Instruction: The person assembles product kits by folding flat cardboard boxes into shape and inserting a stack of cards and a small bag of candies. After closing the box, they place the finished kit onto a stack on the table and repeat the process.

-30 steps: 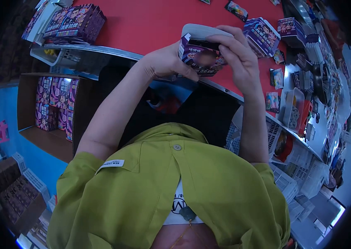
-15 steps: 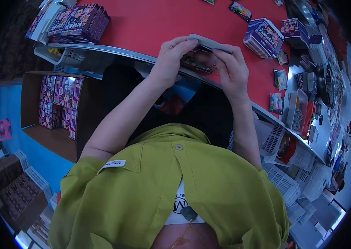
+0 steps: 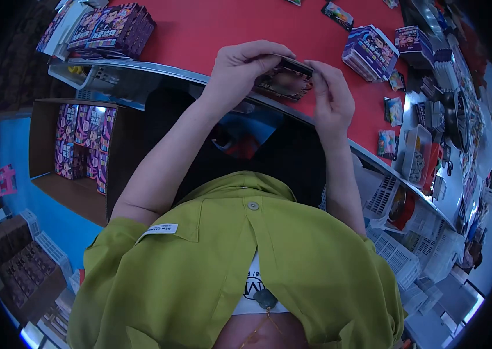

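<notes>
Over the front edge of the red table (image 3: 217,35), I hold a small dark printed box (image 3: 285,83) between both hands. Its printed face is turned toward me and shows a blurred oval area in a patterned border. My left hand (image 3: 243,68) is closed on the box's left side and upper edge, thumb on the near side. On the right end, my right hand (image 3: 332,90) pinches the upper corner with thumb and fingers. The far side of the box is hidden.
Purple printed boxes stand in a stack (image 3: 119,32) at the left and another stack (image 3: 371,53) at the right. Small colourful packets (image 3: 394,110) lie along the right side. An open carton (image 3: 41,151) of purple boxes is at lower left. A clear tub (image 3: 416,154) stands at right.
The pale flat edge at the top of the box has tipped, and more of its dark printed face shows now. My right hand has shifted slightly right and my left slightly left.
</notes>
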A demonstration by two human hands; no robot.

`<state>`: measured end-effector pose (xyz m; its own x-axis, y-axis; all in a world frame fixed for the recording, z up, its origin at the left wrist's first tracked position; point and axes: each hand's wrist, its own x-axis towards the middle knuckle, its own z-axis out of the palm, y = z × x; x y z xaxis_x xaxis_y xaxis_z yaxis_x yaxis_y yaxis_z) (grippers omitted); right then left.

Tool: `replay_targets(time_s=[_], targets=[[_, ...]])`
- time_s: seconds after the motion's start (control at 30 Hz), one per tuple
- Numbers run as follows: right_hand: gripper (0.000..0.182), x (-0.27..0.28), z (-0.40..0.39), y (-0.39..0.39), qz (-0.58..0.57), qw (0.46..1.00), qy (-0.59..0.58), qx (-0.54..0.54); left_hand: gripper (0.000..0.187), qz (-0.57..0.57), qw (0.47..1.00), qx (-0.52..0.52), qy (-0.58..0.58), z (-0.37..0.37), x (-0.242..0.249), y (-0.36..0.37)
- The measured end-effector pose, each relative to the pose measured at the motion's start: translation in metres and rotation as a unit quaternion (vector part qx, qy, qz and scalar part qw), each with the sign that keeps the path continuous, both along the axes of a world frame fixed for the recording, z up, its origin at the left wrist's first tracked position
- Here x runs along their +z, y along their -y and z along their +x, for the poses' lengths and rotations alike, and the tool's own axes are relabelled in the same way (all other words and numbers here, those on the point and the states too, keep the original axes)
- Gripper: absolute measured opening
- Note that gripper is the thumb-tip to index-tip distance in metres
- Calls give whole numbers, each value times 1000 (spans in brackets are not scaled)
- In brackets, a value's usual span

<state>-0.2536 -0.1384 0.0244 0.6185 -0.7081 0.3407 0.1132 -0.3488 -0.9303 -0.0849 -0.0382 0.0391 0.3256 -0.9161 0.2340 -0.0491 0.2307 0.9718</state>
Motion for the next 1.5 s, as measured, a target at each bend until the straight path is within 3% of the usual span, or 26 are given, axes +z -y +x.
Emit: replay_targets(time_s=[0.03,0.07,0.1,0.17,0.23,0.3,0.37,0.4,0.47,0.57,0.7,0.73,0.87,0.97,1.0,1.03,1.07,1.1,1.13,1.2,1.23,1.27,1.33,1.4,1.43,1.5], targets=[[27,-7,0,6,-257,965,-27,-53,22,0,1000,0,-1,6,-6,-1],[28,-11,-2,10,-497,860,-53,-103,21,-75,984,13,158,12,-15,0],[28,-5,-5,9,-498,859,-56,-103,21,-148,938,27,312,14,-15,1],[30,7,-8,3,-530,838,-99,-87,21,-141,934,28,326,14,-17,-1],[27,7,-6,1,-483,868,-86,-77,22,-131,929,29,344,14,-10,-6],[24,12,-6,2,-440,892,-74,-73,20,-80,968,0,236,13,0,-4],[21,19,-6,3,-302,949,-87,-34,18,-77,968,10,237,12,2,2],[21,18,-5,3,-302,949,-87,-33,16,-70,969,21,238,12,3,3],[20,15,-4,1,-160,985,-59,-1,14,-42,979,15,199,13,3,2],[21,16,-2,-2,-31,999,-1,16,12,-9,988,17,152,8,2,4],[21,6,0,-3,-98,995,7,-17,12,-18,992,5,125,10,-1,4],[21,5,-2,-3,-179,983,-9,-30,12,-18,992,7,127,9,-4,3],[22,8,-8,-2,-392,917,-64,-28,12,-158,941,37,298,12,-10,-3],[21,1,2,-2,-409,911,-50,-32,19,-198,887,106,403,3,-9,-2],[21,-1,10,-2,-339,939,-34,-47,31,-174,865,128,452,-1,-3,-3],[20,-3,16,-1,-267,961,-21,-63,31,-176,860,135,459,-3,-1,0],[20,-7,27,4,-272,960,-16,-61,36,-138,850,166,480,-7,-1,4],[20,-12,44,12,-87,996,-27,-16,41,-101,840,193,497,-9,-3,8],[21,-20,60,19,103,994,-39,24,41,-84,834,199,507,-1,-11,13],[22,-45,94,27,3,995,-101,8,33,-21,837,179,516,27,-29,24],[24,-49,99,25,-128,982,-134,-25,25,16,843,153,515,45,-34,26],[24,-34,95,11,-94,989,-109,-15,20,-9,816,180,549,60,-37,25],[24,-5,71,18,-66,994,-88,-23,17,72,812,160,557,93,-31,9],[22,13,44,42,-383,900,-86,-188,21,81,806,188,556,125,-28,-9],[23,24,23,61,-353,900,-132,-221,24,91,806,200,549,136,-28,-15],[27,33,-7,110,-387,837,-239,-305,28,81,810,188,549,145,-30,-19]])
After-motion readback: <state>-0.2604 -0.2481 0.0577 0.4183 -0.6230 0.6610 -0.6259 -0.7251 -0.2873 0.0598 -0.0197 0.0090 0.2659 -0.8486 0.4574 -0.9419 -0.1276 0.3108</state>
